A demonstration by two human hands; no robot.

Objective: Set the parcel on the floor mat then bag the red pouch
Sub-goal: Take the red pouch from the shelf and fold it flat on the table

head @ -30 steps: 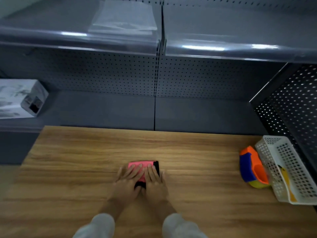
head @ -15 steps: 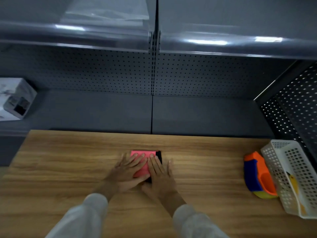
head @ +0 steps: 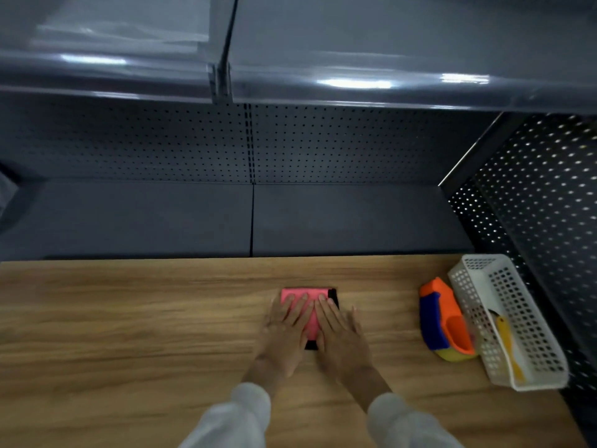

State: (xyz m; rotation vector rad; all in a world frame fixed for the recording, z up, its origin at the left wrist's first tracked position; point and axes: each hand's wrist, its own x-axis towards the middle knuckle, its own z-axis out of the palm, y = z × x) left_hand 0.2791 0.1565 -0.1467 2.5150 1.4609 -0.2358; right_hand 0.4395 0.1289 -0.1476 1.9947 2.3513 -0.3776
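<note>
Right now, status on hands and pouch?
Left hand and right hand flat, open, pressing the red pouch on the table. No bag on table. Nothing blocking.

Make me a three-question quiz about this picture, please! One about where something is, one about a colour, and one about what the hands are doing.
1. Where is the white basket?
A. on the shelf
B. at the table's right end
C. on the floor

2. What colour is the pouch?
A. red
B. green
C. white

3. What are the hands doing?
A. waving
B. lifting the basket
C. lying flat on the pouch

Answers: 1 B, it sits on the wooden table. 2 A, red with black edging. 3 C, left hand and right hand rest palms down, fingers spread.
</note>
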